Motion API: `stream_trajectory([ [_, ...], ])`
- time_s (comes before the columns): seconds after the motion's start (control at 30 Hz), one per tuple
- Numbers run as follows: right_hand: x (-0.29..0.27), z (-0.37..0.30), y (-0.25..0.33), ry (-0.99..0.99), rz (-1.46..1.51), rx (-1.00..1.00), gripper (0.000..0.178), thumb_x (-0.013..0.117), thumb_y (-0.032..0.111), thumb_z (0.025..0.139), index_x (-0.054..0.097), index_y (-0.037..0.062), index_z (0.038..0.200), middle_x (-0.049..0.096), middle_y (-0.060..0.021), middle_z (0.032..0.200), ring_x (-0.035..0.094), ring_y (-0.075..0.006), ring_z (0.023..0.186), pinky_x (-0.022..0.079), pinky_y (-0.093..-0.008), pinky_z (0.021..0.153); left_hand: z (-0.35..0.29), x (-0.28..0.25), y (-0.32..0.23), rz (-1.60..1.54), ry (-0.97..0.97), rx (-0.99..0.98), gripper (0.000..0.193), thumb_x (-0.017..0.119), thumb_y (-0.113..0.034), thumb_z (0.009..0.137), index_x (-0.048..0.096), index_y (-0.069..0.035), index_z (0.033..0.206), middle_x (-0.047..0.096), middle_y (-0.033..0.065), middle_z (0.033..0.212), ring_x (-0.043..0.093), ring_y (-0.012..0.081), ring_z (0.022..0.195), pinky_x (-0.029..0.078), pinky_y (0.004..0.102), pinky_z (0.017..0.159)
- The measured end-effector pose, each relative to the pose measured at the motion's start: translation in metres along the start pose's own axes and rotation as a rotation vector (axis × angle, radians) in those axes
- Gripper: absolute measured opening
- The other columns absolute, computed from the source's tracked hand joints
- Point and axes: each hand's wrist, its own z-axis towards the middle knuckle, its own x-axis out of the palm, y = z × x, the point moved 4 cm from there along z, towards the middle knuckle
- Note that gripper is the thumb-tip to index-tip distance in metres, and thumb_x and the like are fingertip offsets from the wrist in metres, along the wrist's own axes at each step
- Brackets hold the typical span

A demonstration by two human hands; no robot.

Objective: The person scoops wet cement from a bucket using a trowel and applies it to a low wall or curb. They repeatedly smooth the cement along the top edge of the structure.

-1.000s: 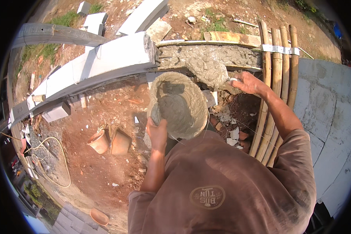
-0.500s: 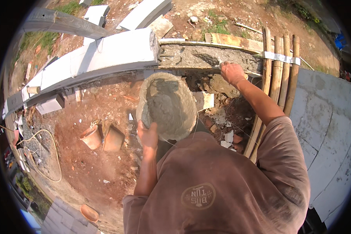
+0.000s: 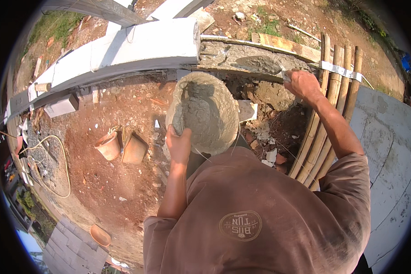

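My left hand (image 3: 178,145) is closed on the near-left rim of a mortar-caked bucket (image 3: 233,123), tilted so its mouth faces up at me. Wet grey mortar (image 3: 204,114) lines the inside. My right hand (image 3: 303,85) is wrapped round the handle of a trowel (image 3: 259,65). The trowel's pointed blade lies flat on a bed of rough mortar (image 3: 217,51) along the top of a low wall, between board edges. White blocks (image 3: 155,43) stand in line at the left end of that mortar bed.
Bamboo poles (image 3: 340,86), bound with a white strip, lean at the right beside grey slabs (image 3: 374,141). Two small buckets (image 3: 108,146) lie on red soil at the left, near a looped hose (image 3: 70,182). Rubble (image 3: 270,155) lies below the wall. A beam (image 3: 100,10) crosses at the upper left.
My right hand and the trowel have moved to the right along the mortar bed. The blade now shows flat on the mortar. The bucket stays in my left hand while the view has shifted.
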Motion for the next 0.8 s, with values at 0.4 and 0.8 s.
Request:
stream_trajectory([
  [0.4,0.06,0.025,0.175,0.325,-0.179,-0.474,0.027,0.052,0.025,0.088,0.063,0.0104,0.108,0.067,-0.008,0.105,0.064,-0.0251,0.096,0.051,-0.0383,0.081,-0.007,0.047,-0.07,0.474,0.201,0.206,0.025,0.059,-0.011,0.072,0.054,0.006,0.091,0.06,0.0182,0.071,0.056,0.0161,0.065,0.046,0.0341,0.062],
  [0.8,0.107,-0.046,0.158,0.739,0.9,-0.271,0.035,0.058,0.031,0.085,0.063,0.005,0.108,0.062,-0.0121,0.076,0.062,-0.0209,0.069,0.05,-0.0365,0.062,0.006,0.006,-0.03,0.196,0.241,0.007,0.026,0.056,0.0,0.075,0.058,0.003,0.1,0.062,0.0038,0.087,0.054,0.0087,0.074,0.044,0.0236,0.063],
])
